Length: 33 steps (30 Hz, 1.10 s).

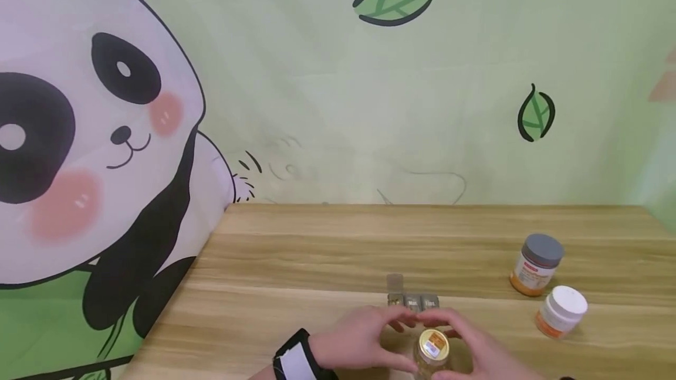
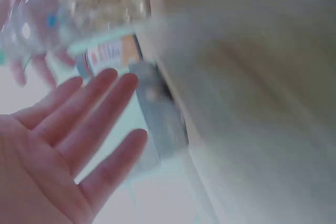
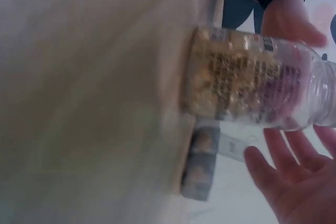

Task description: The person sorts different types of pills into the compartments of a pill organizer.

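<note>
A clear jar (image 1: 433,352) with a gold lid stands upright on the wooden table. Pale pieces fill its lower part, seen through the printed wall of the jar (image 3: 244,77) in the right wrist view. My left hand (image 1: 359,338) is at its left side, fingers spread and fairly straight in the left wrist view, thumb tip close by the jar. On the other side my right hand (image 1: 483,349) arches round the jar with loosely bent fingers, its thumb in front. Just beyond the hands lies a small grey pill organizer (image 1: 413,302), one lid raised.
A bottle with a dark grey cap (image 1: 537,264) stands at the right of the table. Nearer me is a smaller white-capped bottle (image 1: 562,311). Behind the table (image 1: 296,251) hangs a green cloth backdrop (image 1: 317,75) with a panda and leaves.
</note>
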Motion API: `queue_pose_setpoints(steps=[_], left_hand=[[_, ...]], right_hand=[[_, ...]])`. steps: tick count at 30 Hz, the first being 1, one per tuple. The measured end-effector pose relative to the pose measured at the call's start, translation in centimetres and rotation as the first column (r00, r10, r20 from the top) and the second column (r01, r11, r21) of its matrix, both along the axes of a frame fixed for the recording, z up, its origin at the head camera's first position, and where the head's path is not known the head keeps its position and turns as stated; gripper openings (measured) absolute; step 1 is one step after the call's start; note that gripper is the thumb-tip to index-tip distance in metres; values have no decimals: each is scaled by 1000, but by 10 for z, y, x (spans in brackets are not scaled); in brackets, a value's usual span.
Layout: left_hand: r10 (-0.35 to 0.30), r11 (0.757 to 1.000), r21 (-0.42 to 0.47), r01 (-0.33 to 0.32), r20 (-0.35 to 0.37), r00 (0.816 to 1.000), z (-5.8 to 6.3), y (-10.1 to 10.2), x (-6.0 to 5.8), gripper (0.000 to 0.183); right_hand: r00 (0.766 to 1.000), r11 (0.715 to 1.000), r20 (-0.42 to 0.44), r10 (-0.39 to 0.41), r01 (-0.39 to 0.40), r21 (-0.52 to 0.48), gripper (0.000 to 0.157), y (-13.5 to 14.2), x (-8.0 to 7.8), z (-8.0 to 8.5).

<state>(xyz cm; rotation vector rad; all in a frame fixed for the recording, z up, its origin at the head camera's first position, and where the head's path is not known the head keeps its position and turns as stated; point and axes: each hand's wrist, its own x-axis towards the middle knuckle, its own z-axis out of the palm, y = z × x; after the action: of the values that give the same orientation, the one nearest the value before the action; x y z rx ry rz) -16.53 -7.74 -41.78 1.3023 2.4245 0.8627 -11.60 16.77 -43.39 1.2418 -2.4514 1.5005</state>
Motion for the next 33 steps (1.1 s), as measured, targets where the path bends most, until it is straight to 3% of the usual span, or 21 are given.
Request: queue_pose_setpoints(steps=[3, 6, 14, 18, 29, 33], left_hand=[[60, 997, 40, -61, 19, 998, 3, -13, -3, 45], [91, 992, 85, -92, 15, 996, 6, -18, -6, 38], [86, 990, 116, -85, -7, 996, 4, -18, -7, 33], [83, 988, 129, -81, -16, 996, 3, -18, -8, 32], [106, 989, 109, -104, -11, 994, 1, -22, -10, 36], [108, 989, 103, -106, -16, 994, 0, -25, -11, 37]], right_hand=[[993, 1000, 113, 23, -24, 5, 67, -2, 0, -3], [985, 999, 163, 47, -49, 10, 62, -3, -2, -4], [970, 995, 220, 99, -101, -6, 49, -7, -7, -5], [973, 994, 203, 107, -107, -12, 46, -5, -8, -6], [991, 997, 119, -61, 56, 47, 50, 27, -6, -11], [982, 980, 60, -180, 174, 93, 52, 45, -8, -13]])
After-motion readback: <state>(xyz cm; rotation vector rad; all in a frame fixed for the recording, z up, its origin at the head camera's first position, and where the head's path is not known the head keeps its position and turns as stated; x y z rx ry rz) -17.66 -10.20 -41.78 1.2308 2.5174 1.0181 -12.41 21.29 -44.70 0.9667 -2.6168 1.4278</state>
